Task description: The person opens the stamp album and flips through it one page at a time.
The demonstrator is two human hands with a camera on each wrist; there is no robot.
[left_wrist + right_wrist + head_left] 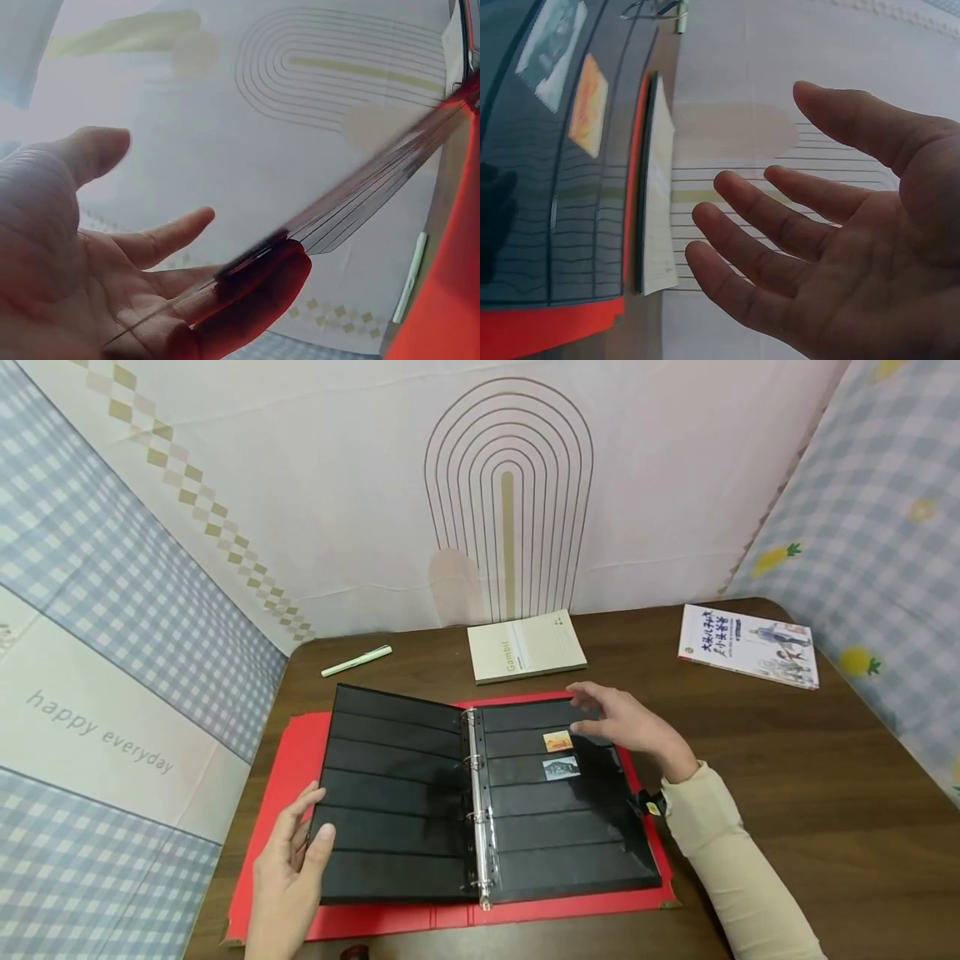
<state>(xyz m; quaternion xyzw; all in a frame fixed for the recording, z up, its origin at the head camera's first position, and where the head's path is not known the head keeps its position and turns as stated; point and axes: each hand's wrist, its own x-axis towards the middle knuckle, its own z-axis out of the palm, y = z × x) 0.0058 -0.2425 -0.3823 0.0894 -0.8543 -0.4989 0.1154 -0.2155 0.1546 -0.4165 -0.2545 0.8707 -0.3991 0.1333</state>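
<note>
A red ring binder stamp album (pixel 300 756) lies open, with black pocket pages. The raised left-hand pages (pixel 393 785) lean up from the cover, and my left hand (pixel 288 860) is at their outer edge. In the left wrist view, fingers (pixel 259 296) of that hand lie behind the page edges while the thumb stands apart. My right hand (pixel 622 718) hovers over the upper right of the right-hand page (pixel 555 852), fingers spread and nothing held. An orange stamp (pixel 557 742) and a grey-blue stamp (pixel 561 767) sit in that page's pockets.
Behind the album a cream notebook (pixel 525 647) lies on the wooden table (pixel 810 793). A pale green pen (pixel 356 661) is at the back left, a white picture book (pixel 750 645) at the back right. A dark red object (pixel 355 952) shows partly at the front edge.
</note>
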